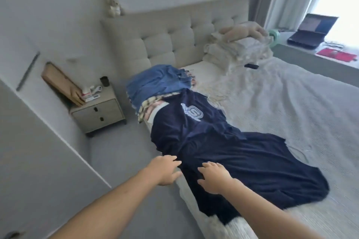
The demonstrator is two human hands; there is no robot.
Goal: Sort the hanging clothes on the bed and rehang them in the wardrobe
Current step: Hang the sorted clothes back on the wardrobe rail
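I see two hands reaching over the near edge of the bed. My left hand has its fingers stretched out, the tips touching the edge of the navy shirt; it holds nothing. My right hand lies flat on the same shirt with fingers spread, pressing the cloth without gripping it.

I count one navy shirt on top, spread long across the bedcover, wrinkled, with a pale printed logo near its far end. Beyond it lies one heap of blue clothes, with a checked cloth showing beneath; how many pieces are in the heap I cannot tell. Pale hangers lie beside the shirt.

One nightstand with two drawers stands by the bed, and one laptop sits open near the window.
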